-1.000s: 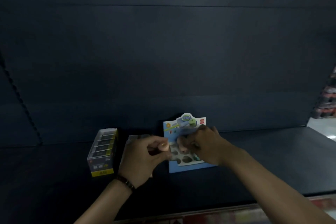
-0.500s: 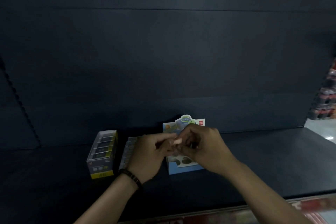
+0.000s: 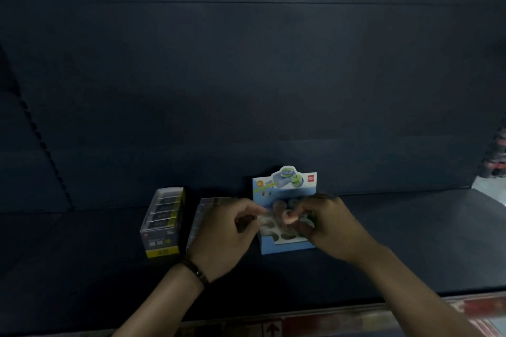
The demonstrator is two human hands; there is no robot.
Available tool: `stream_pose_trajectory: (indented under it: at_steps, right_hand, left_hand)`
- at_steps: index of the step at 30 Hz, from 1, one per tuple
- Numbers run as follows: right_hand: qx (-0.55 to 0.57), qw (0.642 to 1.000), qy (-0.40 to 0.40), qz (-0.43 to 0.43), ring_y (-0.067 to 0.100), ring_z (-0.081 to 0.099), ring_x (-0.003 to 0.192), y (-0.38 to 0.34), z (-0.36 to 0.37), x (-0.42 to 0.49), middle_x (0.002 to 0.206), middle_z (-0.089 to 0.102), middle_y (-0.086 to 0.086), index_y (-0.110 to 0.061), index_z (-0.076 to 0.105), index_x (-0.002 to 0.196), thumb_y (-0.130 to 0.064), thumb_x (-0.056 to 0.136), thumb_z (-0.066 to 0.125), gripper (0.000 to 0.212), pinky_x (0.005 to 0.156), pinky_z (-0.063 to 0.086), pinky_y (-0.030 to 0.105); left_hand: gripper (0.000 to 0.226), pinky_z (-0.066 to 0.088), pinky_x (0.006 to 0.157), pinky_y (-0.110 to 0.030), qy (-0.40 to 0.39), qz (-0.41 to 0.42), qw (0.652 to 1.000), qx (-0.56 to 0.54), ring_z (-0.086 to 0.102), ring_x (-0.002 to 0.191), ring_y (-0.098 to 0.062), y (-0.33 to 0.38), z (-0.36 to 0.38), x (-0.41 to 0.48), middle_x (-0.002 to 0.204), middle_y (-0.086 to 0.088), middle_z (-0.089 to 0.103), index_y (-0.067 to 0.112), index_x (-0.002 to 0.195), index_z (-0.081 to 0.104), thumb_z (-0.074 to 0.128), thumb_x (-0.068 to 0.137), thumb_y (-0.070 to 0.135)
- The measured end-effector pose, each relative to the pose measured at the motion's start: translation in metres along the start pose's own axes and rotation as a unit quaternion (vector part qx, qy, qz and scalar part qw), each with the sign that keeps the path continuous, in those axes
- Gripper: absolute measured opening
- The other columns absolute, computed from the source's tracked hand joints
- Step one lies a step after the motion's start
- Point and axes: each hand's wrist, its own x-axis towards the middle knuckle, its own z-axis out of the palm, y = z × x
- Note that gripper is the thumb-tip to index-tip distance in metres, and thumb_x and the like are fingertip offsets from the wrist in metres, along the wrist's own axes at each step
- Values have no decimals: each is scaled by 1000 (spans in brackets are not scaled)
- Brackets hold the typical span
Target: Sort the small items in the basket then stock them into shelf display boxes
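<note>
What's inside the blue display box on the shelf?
The blue display box shows a white insert with dark rounded slots. Both hands, left hand and right hand, cover the rest.

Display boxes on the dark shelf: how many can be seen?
3. A yellow-trimmed box stands farthest left, a clear box sits partly behind the left hand, and a blue box stands behind both hands.

Your surface is a dark shelf [image 3: 397, 241]. Three boxes sit on it in a row near the back wall: yellow-trimmed box [image 3: 163, 223] at left, clear box [image 3: 201, 216] beside it, blue display box [image 3: 284, 189] at right.
</note>
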Motion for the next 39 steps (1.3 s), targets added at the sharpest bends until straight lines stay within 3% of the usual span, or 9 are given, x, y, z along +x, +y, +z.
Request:
stream_pose_trajectory:
  at_steps: [8, 12, 17, 20, 23, 26, 31, 36, 39]
  right_hand:
    - [-102, 994, -23, -27, 18, 63, 101, 7, 21, -3, 92, 67, -22, -37, 71, 93, -34, 80, 79, 16, 85, 51, 48]
    - [-67, 998, -20, 10, 13, 60, 110, 5, 15, -8, 102, 68, -28, -52, 66, 106, -53, 84, 71, 22, 92, 49, 47]
    - [-84, 983, -1, 163, 23, 46, 133, 7, 11, -33, 147, 49, -11, -56, 53, 140, -87, 64, 64, 83, 105, 45, 52]
    - [-63, 977, -53, 198, 27, 50, 136, 13, 16, -42, 147, 52, -1, -52, 53, 145, -84, 56, 73, 97, 108, 49, 48]
    - [-22, 978, -35, 206, 24, 59, 124, 11, 23, -43, 136, 59, 5, -39, 65, 139, -53, 64, 96, 83, 100, 45, 24]
    - [-31, 980, -14, 197, 18, 63, 117, 7, 30, -44, 131, 59, -3, -35, 72, 128, -44, 66, 98, 67, 96, 43, 18]
    - [-18, 980, -25, 195, 7, 59, 112, 0, 34, -47, 123, 54, -18, -32, 77, 115, -42, 74, 95, 46, 94, 41, 14]
    - [-22, 977, -27, 213, 2, 55, 100, 1, 31, -38, 113, 59, -18, -29, 76, 113, -50, 72, 93, 49, 77, 35, -1]
    - [-28, 975, -36, 220, 10, 62, 105, 5, 32, -31, 122, 67, -9, -27, 72, 126, -51, 75, 91, 59, 82, 41, 7]
  left_hand:
    - [29, 41, 105, -29, 106, 37, 974, 198, 43, 123, -5, -36, -35, -20, 129, 17, 49, 39, 105, 68, 84, 84, 25]
    - [74, 18, 122, -52, 121, -69, 956, 259, 9, 151, -27, -48, -54, -39, 164, 4, 13, 54, 136, 51, 86, 71, 63]
    - [115, 2, 125, -66, 23, -174, 940, 292, -25, 156, -33, -75, -77, -57, 165, 9, -37, 77, 147, 10, 70, 51, 96]
    - [110, 19, 127, -56, -14, -184, 954, 235, -6, 158, -32, -86, -79, -62, 166, 17, -28, 66, 150, 25, 85, 58, 77]
    - [85, 34, 121, -46, 5, -141, 967, 214, 19, 150, -27, -90, -74, -61, 165, 19, 6, 57, 136, 43, 88, 66, 65]
    - [75, 36, 120, -45, 27, -114, 969, 218, 25, 147, -22, -93, -73, -58, 161, 19, 21, 57, 129, 47, 89, 66, 62]
    - [65, 39, 120, -38, 33, -65, 976, 203, 34, 146, -12, -97, -66, -54, 157, 25, 30, 56, 121, 55, 92, 68, 52]
    - [62, 41, 119, -39, 53, -65, 976, 202, 36, 145, -12, -95, -52, -46, 154, 25, 32, 54, 117, 58, 93, 67, 49]
    - [65, 39, 120, -39, 42, -76, 975, 206, 34, 145, -15, -94, -45, -39, 156, 22, 28, 53, 122, 56, 93, 70, 47]
